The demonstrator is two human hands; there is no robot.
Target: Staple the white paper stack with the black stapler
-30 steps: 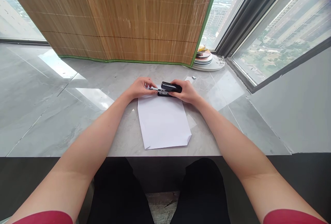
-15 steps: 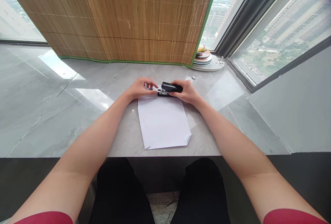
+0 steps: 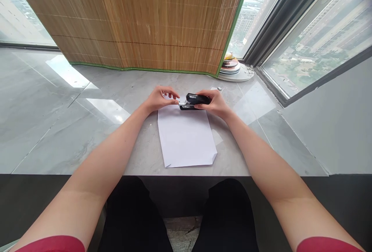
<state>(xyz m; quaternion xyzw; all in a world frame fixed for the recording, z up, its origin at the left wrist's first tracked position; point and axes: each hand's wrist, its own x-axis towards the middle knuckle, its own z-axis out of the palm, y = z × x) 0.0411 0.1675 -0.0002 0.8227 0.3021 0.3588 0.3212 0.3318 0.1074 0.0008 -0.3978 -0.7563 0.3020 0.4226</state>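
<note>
A black stapler (image 3: 198, 99) lies over the far end of the white paper, its top arm lifted from the base and some silvery metal showing between. My right hand (image 3: 215, 102) is closed around its rear end, thumb on the near side. At the front end, the thumb of my left hand (image 3: 161, 99) presses against the silvery metal tip, with the other fingers curled just above. What lies between those fingertips is too small to make out. The white paper (image 3: 187, 139) rests flat between my forearms, its near corners folded or creased.
A grey marble-look countertop (image 3: 95, 139) spreads around the paper. Behind it hangs a bamboo blind (image 3: 151, 19) with a green edge. Stacked plates (image 3: 231, 68) stand by the window corner at the right. A small grey piece (image 3: 219, 88) lies beyond my right hand.
The metal rod that stuck out of the stapler's front between my left fingers no longer shows; my left thumb is now at the stapler's tip. The right hand keeps its hold.
</note>
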